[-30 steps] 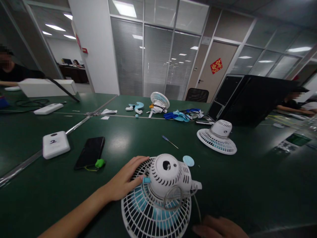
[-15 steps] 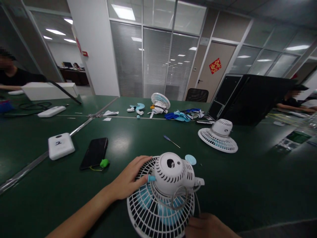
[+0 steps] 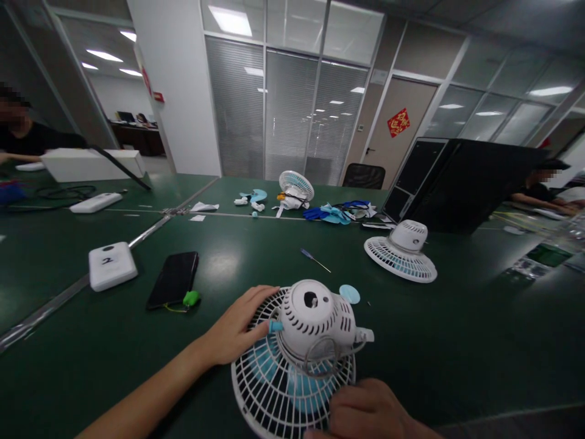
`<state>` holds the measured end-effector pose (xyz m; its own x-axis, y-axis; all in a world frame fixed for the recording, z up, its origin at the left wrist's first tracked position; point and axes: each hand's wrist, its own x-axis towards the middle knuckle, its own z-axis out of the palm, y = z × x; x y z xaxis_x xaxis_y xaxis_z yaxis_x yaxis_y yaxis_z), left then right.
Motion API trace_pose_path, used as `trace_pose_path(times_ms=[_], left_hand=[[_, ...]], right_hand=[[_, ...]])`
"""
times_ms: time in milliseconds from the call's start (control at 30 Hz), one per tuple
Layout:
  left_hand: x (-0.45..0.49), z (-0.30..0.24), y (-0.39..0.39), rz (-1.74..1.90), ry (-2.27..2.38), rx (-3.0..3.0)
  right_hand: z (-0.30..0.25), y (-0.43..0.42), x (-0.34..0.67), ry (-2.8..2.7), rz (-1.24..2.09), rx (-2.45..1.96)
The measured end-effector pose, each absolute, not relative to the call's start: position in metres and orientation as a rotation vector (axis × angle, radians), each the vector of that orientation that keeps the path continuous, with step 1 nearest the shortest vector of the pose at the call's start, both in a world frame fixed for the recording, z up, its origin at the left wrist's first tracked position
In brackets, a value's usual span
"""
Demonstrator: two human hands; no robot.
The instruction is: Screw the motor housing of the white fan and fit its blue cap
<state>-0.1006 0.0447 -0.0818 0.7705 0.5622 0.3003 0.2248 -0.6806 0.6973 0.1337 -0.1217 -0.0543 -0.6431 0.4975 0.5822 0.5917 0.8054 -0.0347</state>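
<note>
The right hand [image 3: 365, 408] has moved from beside the fan [image 3: 304, 341] over the lower right of its grille [image 3: 276, 393], fingers curled, any grip unclear; the left hand [image 3: 240, 323] still holds the grille, thumb at a blue knob [image 3: 276, 327]. White with light-blue blades [image 3: 307, 389], the fan lies face-down on the green table [image 3: 258, 256]

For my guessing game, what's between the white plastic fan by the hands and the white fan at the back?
A blue-handled screwdriver lies on the green table, in the head view.
</note>
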Motion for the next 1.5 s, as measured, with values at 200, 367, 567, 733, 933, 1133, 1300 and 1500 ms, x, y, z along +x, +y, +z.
trace_pose_path(times_ms=[200, 367, 567, 733, 933, 1133, 1300, 1500], left_hand=[[-0.103, -0.080, 0.042, 0.689, 0.596, 2.056], [-0.123, -0.073, 0.056, 0.599, 0.443, 1.714], [-0.134, -0.058, 0.056, 0.406, 0.324, 2.093], [-0.125, -0.061, 0.053, 0.473, 0.509, 2.230], [-0.115, -0.073, 0.062, 0.751, 0.574, 2.252], [-0.108, -0.073, 0.056, 1.151, 0.913, 2.193], [-0.104, -0.075, 0.055, 1.225, 0.985, 2.288], [-0.092, -0.071, 0.051, 1.046, 0.792, 2.355]], right_hand=[[-0.040, -0.086, 0.099, -2.202, -0.668, -0.716], [-0.042, -0.080, 0.091, -2.188, -0.682, -0.938], [-0.040, -0.081, 0.086, -2.160, -0.665, -1.098], [-0.042, -0.076, 0.085, -2.152, -0.681, -1.048], [-0.035, -0.095, 0.103, -2.180, -0.507, -0.713], [-0.035, -0.091, 0.190, -2.021, -0.286, -1.183], [-0.057, -0.061, 0.269, -1.787, 0.001, -1.783], [-0.078, -0.055, 0.296, -1.817, 0.314, -1.929]])
